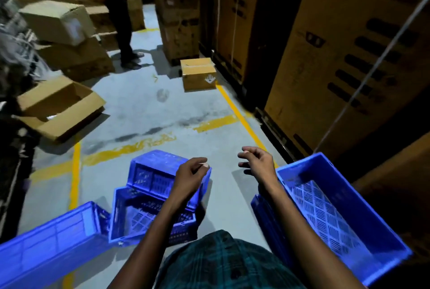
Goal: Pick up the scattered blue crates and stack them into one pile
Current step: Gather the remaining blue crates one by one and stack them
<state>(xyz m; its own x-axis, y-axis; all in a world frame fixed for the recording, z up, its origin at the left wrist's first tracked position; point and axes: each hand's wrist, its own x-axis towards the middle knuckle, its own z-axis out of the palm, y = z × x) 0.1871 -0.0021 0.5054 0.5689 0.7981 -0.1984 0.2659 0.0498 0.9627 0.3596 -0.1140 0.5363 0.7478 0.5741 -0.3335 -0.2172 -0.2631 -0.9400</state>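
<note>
The left hand [190, 175] hangs loosely curled over the floor, fingers half bent and holding nothing; it hovers in front of the upturned crate [160, 171] and whether it touches it I cannot tell. The right hand [257, 160] is also empty, fingers slack and partly open, in the air just beside the rim of the upright crate [337, 209].

These crates look like stiff moulded plastic with slotted walls and floors — light for their bulk, I judge, and not fragile, though the smooth sides could slip. The thick top rim on the two short ends looks like the best hold.

The upright crate on the right is empty and seems to sit on others beneath it, likely the pile. The upturned crate leans on an open crate [149, 216], also empty. A long crate [46, 242] lies tipped at the lower left — nothing visible in it.
</note>
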